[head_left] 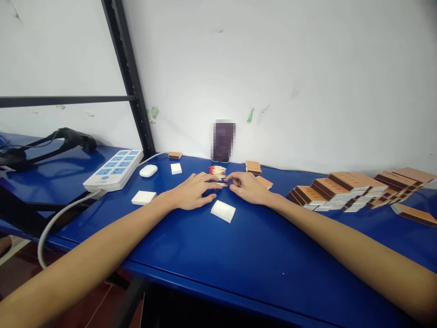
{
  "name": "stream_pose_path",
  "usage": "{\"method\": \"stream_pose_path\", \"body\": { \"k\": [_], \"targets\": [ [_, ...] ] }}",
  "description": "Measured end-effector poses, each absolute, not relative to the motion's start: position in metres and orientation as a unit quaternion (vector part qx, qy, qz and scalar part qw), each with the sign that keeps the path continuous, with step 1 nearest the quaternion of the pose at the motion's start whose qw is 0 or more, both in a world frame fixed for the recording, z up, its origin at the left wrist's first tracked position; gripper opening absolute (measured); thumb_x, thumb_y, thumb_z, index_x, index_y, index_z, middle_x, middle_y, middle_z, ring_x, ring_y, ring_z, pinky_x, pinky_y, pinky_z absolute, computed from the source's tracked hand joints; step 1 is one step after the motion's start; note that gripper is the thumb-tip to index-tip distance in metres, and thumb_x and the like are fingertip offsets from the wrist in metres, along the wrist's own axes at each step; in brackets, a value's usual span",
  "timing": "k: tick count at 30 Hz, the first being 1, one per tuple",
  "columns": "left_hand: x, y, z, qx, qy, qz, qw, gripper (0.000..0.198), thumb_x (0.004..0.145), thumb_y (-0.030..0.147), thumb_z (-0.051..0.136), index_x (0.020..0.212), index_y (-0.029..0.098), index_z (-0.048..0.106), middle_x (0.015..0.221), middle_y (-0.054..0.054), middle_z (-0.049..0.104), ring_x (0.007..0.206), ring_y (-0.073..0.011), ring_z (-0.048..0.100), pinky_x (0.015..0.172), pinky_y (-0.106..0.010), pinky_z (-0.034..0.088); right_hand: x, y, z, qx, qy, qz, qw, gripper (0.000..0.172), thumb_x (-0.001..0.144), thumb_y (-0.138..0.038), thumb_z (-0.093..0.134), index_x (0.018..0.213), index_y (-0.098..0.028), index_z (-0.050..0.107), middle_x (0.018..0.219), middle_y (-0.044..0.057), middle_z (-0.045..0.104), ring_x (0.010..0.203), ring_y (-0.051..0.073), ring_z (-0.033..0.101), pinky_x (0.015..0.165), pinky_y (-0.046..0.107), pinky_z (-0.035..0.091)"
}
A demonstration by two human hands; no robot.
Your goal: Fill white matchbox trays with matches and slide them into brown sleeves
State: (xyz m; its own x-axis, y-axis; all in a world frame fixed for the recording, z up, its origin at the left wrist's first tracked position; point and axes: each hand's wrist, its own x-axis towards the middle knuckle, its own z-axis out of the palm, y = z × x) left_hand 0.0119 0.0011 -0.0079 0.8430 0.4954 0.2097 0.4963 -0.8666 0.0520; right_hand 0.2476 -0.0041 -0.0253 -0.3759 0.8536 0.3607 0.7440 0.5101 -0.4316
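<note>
A small pile of red-tipped matches (pixel 217 170) lies on the blue table between my hands. A few more matches (pixel 220 184) lie just in front of it, by my fingertips. My left hand (pixel 198 191) rests palm down with its fingers apart, fingertips beside these matches. On their other side, my right hand (pixel 251 187) has its index finger and thumb apart near the match ends, the other fingers curled. Nothing visible is held in either hand. Close in front of both hands sits a white matchbox tray (pixel 223 211). An orange matchbox cover (pixel 264 182) is partly hidden behind my right hand.
Stacked matchboxes (pixel 341 187) stand at the right. Another matchbox (pixel 253 167) lies behind my right hand. A blurred phone (pixel 223 141) leans on the wall. At left are a white box (pixel 144 197), an earbud case (pixel 148 171) and a corded power strip (pixel 116 169).
</note>
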Motion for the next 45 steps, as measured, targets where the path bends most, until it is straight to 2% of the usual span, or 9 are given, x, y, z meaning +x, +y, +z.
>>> {"method": "stream_pose_path", "body": {
  "k": [5,10,15,18,28,34,38,41,45],
  "targets": [
    [0.013,0.002,-0.008,-0.965,-0.247,-0.089,0.007,0.041,0.098,0.039,0.035,0.132,0.025,0.054,0.138,-0.006,0.053,0.128,-0.0248,0.044,0.098,-0.042,0.035,0.246,-0.003,-0.026,-0.469,-0.833,0.097,0.277,0.02,0.081,-0.02,0.054,0.093,-0.016,0.07,0.058,-0.004,0.049,0.056,0.012,0.044,0.059,0.026,0.033],
    [0.014,0.002,-0.006,-0.965,-0.241,-0.101,0.005,0.041,0.098,0.037,0.037,0.133,0.024,0.053,0.136,-0.005,0.056,0.128,-0.0227,0.045,0.099,-0.039,0.034,0.246,-0.003,-0.027,-0.483,-0.823,0.085,0.286,0.019,0.079,-0.015,0.053,0.088,-0.017,0.069,0.059,-0.004,0.05,0.057,0.012,0.046,0.061,0.026,0.035],
    [0.013,0.001,-0.007,-0.963,-0.25,-0.102,0.004,0.043,0.097,0.037,0.037,0.135,0.024,0.051,0.139,-0.007,0.053,0.128,-0.0244,0.045,0.099,-0.04,0.034,0.247,0.0,-0.033,-0.537,-0.793,0.001,0.286,0.026,0.081,-0.016,0.051,0.1,-0.016,0.069,0.077,0.004,0.057,0.071,0.017,0.052,0.07,0.031,0.04],
    [0.013,0.001,-0.007,-0.962,-0.253,-0.103,0.005,0.042,0.097,0.037,0.036,0.133,0.023,0.052,0.137,-0.008,0.054,0.127,-0.0249,0.046,0.098,-0.04,0.035,0.248,0.001,-0.035,-0.548,-0.792,-0.016,0.269,0.025,0.084,-0.018,0.05,0.101,-0.016,0.069,0.086,0.007,0.057,0.077,0.019,0.053,0.075,0.033,0.041],
    [0.012,0.001,-0.007,-0.954,-0.278,-0.108,-0.004,0.043,0.097,0.041,0.038,0.133,0.022,0.052,0.134,-0.009,0.055,0.122,-0.0251,0.049,0.098,-0.04,0.036,0.248,0.0,-0.034,-0.529,-0.803,0.008,0.275,0.013,0.087,-0.019,0.05,0.085,-0.017,0.062,0.086,0.006,0.054,0.08,0.019,0.053,0.076,0.032,0.041],
    [0.013,-0.002,-0.006,-0.956,-0.27,-0.109,-0.02,0.041,0.096,0.039,0.04,0.13,0.021,0.054,0.135,-0.009,0.055,0.123,-0.0258,0.049,0.098,-0.042,0.036,0.248,0.001,-0.036,-0.483,-0.834,0.007,0.267,0.019,0.095,-0.022,0.037,0.083,-0.019,0.052,0.088,0.008,0.055,0.084,0.021,0.051,0.08,0.035,0.041],
    [0.014,-0.003,-0.006,-0.953,-0.27,-0.134,-0.042,0.039,0.096,0.038,0.041,0.13,0.022,0.053,0.131,-0.008,0.057,0.12,-0.0248,0.049,0.098,-0.041,0.038,0.247,-0.001,-0.033,-0.484,-0.827,0.027,0.285,0.019,0.095,-0.023,0.036,0.085,-0.02,0.051,0.087,0.007,0.059,0.081,0.02,0.053,0.076,0.034,0.04],
    [0.013,0.0,-0.007,-0.93,-0.321,-0.178,-0.022,0.039,0.095,0.034,0.042,0.131,0.022,0.053,0.128,-0.008,0.057,0.114,-0.0247,0.051,0.097,-0.041,0.04,0.244,-0.002,-0.029,-0.479,-0.819,0.064,0.31,0.016,0.094,-0.024,0.04,0.086,-0.019,0.054,0.084,0.005,0.062,0.077,0.019,0.055,0.072,0.032,0.041],
    [0.008,0.008,-0.011,-0.879,-0.426,-0.214,0.022,0.039,0.092,0.029,0.042,0.128,0.018,0.054,0.112,-0.008,0.06,0.099,-0.0238,0.053,0.091,-0.041,0.043,0.238,-0.001,-0.025,-0.461,-0.806,0.11,0.354,0.012,0.091,-0.025,0.048,0.087,-0.019,0.058,0.082,0.004,0.064,0.073,0.017,0.057,0.069,0.03,0.043]
  ]
}}
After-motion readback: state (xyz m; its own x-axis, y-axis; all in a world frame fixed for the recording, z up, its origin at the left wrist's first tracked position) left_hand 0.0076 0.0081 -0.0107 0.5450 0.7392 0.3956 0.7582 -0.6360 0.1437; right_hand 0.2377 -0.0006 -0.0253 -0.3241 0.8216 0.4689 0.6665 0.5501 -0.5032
